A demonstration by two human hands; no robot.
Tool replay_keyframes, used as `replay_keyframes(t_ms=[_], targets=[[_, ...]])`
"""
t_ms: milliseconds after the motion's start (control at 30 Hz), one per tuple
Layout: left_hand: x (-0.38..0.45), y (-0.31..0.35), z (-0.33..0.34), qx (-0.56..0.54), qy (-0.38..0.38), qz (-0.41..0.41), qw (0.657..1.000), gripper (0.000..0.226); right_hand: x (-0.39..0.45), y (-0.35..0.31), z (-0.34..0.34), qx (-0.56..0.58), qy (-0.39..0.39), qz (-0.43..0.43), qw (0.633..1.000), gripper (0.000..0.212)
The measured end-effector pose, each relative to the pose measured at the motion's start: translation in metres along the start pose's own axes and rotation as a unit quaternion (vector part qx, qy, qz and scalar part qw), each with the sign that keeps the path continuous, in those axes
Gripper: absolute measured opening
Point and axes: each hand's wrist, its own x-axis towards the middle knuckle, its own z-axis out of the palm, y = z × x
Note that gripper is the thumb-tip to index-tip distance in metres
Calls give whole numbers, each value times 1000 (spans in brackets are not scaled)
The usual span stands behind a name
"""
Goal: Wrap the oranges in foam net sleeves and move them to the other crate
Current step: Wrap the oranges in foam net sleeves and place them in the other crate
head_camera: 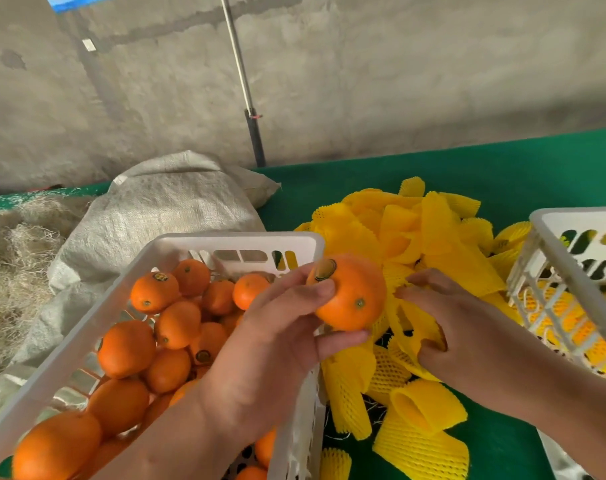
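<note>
So the left hand has an orange pinched between thumb and fingers, held up over the near corner of the left crate, which is full of bare oranges. Right hand is down in the yellow sleeve pile, fingers curled on one sleeve, though the fingertips are buried. Right crate is cut off at the edge; wrapped fruit shows through its slats.

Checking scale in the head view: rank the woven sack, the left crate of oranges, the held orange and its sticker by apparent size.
1. left crate and woven sack: alike; the crate is nearer and cut off, so unranked
2. held orange
3. sticker
</note>
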Motion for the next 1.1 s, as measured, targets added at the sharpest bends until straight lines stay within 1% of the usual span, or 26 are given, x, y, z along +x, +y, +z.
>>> replay_keyframes(t_ms=[67, 133, 200, 267, 367, 433, 567, 700, 767, 833, 900, 1000, 1100], targets=[[-2, -6, 7, -45, -39, -35, 998, 43, 0, 0, 0, 13, 1, -11, 1000, 68], [-3, -13, 12, -27, -61, -54, 996, 49, 1, -1, 1, 22, 2, -29, 999, 66], [-4, -18, 16, 45, -44, -63, 996, 50, 4, -2, 2, 30, 4, -43, 999, 62], [-4, -23, 20, 171, -39, -66, 982, 54, 3, -2, 1, 37, 1, -54, 998, 62], [-8, -27, 25, 359, -50, -64, 930, 69, 2, -3, 0, 29, -8, -76, 997, 78], [-12, -28, 31, 445, -51, -59, 892, 74, 2, -2, 2, 7, -11, -92, 996, 84], [-16, -28, 31, 548, -34, -5, 836, 77, 2, -4, 4, 5, -6, -103, 995, 86], [-15, -26, 23, 647, -10, 33, 762, 72, 2, -6, 4, 24, 22, -87, 996, 80], [-14, -25, 22, 663, -1, 39, 747, 69, 1, -7, 3, 25, 30, -75, 996, 77], [-13, -26, 22, 662, 5, 40, 748, 72, 0, -9, 2, 21, 35, -73, 997, 78], [-12, -28, 19, 646, 15, 38, 762, 78, -1, -11, -1, 19, 36, -71, 997, 79], [-10, -28, 16, 592, 37, 33, 804, 76, -2, -15, -5, 22, 35, -72, 997, 80], [-8, -26, 12, 540, 57, 26, 839, 75, -3, -22, -6, 21, 35, -79, 996, 80]])
